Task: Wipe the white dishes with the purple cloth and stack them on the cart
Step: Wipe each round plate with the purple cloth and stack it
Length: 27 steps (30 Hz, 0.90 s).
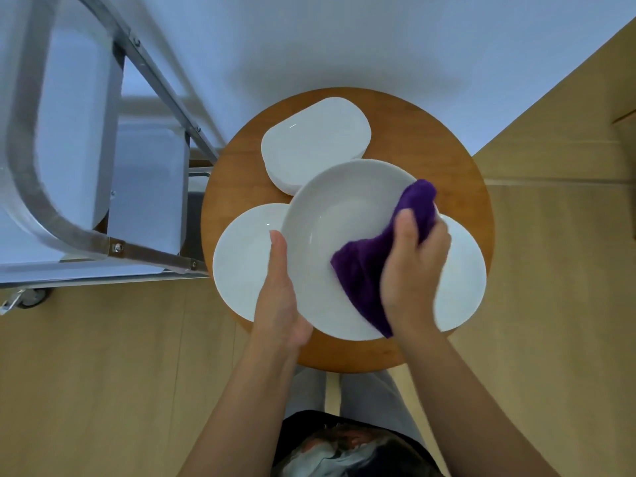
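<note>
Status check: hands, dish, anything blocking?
Left hand holds bowl rim. Right hand grips cloth, on bowl. Three dishes left on table. Nothing blocking.

Above a round wooden table (457, 160), the left hand (279, 297) holds a round white dish (330, 235) by its rim while the right hand (414, 270) grips a purple cloth (364, 270) against it, beside a metal-framed cart (148, 63).
</note>
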Tool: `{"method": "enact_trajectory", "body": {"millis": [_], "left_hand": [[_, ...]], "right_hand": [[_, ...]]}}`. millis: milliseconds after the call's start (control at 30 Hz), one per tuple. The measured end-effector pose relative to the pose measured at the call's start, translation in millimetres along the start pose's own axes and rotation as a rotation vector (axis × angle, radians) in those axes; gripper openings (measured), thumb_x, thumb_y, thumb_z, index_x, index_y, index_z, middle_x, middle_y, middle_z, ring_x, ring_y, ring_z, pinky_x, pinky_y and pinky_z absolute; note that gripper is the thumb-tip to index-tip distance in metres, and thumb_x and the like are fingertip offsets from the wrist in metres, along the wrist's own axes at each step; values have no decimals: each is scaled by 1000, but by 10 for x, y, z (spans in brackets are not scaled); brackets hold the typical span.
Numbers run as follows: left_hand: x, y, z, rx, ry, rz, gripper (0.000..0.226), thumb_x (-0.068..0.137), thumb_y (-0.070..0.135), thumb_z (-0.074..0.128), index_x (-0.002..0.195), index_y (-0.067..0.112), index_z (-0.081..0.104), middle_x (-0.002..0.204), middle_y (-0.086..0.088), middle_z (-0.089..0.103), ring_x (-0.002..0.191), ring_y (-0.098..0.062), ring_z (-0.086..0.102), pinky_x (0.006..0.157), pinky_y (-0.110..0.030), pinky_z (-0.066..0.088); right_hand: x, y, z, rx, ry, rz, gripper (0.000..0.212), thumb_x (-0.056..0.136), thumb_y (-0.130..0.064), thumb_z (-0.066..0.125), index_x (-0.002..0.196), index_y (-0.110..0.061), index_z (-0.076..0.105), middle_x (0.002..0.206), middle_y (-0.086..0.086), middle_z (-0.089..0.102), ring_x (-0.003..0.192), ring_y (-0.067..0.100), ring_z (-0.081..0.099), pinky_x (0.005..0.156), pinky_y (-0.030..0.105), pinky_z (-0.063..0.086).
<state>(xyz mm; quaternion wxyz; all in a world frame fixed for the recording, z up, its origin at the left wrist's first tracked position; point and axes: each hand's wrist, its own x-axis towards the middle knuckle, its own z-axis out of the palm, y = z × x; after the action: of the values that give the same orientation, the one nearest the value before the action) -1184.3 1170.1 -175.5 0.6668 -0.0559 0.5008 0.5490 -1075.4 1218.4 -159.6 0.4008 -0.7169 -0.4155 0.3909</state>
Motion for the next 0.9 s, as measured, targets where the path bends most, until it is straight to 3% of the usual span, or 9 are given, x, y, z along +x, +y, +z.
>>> {"method": "enact_trajectory", "body": {"millis": [67, 167, 267, 333, 500, 600, 700, 800, 900], "left_hand": [[-21, -47, 69, 60, -60, 2, 65, 69, 65, 48, 127, 36, 53, 118, -5, 67, 109, -27, 64, 88, -48, 54], [-21, -96, 135, 156, -36, 20, 60, 61, 69, 48, 111, 39, 61, 103, 2, 73, 100, -22, 67, 75, -38, 58], [10, -77, 129, 182, -20, 80, 47, 63, 70, 48, 93, 41, 72, 94, 6, 75, 95, -15, 70, 69, -31, 58], [18, -44, 81, 137, -20, 138, 46, 69, 67, 49, 96, 39, 73, 101, 3, 74, 97, -14, 69, 71, -28, 57], [19, 9, -32, 53, 28, 92, 62, 71, 66, 53, 114, 24, 65, 108, -5, 72, 100, -20, 68, 79, -31, 56], [28, 26, -61, -2, 49, 65, 64, 69, 66, 53, 106, 16, 67, 97, -8, 71, 91, -22, 70, 77, -33, 57], [43, 19, -64, -52, 82, 56, 64, 68, 66, 55, 101, 13, 68, 88, -9, 72, 81, -22, 72, 68, -32, 59], [63, 63, -56, -51, 92, 39, 68, 64, 68, 54, 107, 16, 63, 95, -12, 74, 82, -25, 73, 64, -36, 59], [99, 220, -71, 21, 0, 33, 76, 64, 69, 47, 126, 26, 55, 116, -10, 68, 102, -29, 67, 76, -42, 59]], "right_hand": [[-41, 76, 202, -266, 50, -138, 52, 90, -45, 43, 134, -18, 44, 130, 2, 51, 120, 17, 45, 102, 33, 37], [-44, 74, 387, -465, 30, -140, 60, 90, -44, 33, 142, -14, 36, 143, 14, 40, 130, 29, 36, 107, 45, 30], [-145, 82, 497, -462, -33, -384, 48, 91, -31, 42, 135, -11, 48, 133, 16, 52, 120, 31, 48, 96, 45, 41], [-304, 125, 548, -473, -65, -514, 43, 88, -23, 49, 129, -15, 53, 126, 11, 57, 114, 25, 52, 91, 37, 43], [-486, 245, 472, -333, -322, -456, 44, 84, -22, 39, 124, -20, 57, 124, -1, 58, 113, 12, 50, 98, 24, 37], [-525, 283, 346, -314, -480, -433, 43, 82, -20, 43, 122, -17, 59, 123, -3, 57, 110, 1, 43, 95, 9, 28], [-492, 254, 226, -294, -608, -444, 41, 82, -20, 44, 118, -15, 62, 119, -3, 59, 103, -2, 42, 88, 3, 30], [-439, 255, 42, -292, -675, -542, 36, 79, -17, 44, 104, -9, 68, 106, 3, 65, 96, 5, 50, 84, 7, 37], [-347, 372, -220, -391, -739, -676, 37, 73, -19, 45, 99, -9, 70, 104, 2, 68, 98, 11, 55, 85, 24, 43]]}}
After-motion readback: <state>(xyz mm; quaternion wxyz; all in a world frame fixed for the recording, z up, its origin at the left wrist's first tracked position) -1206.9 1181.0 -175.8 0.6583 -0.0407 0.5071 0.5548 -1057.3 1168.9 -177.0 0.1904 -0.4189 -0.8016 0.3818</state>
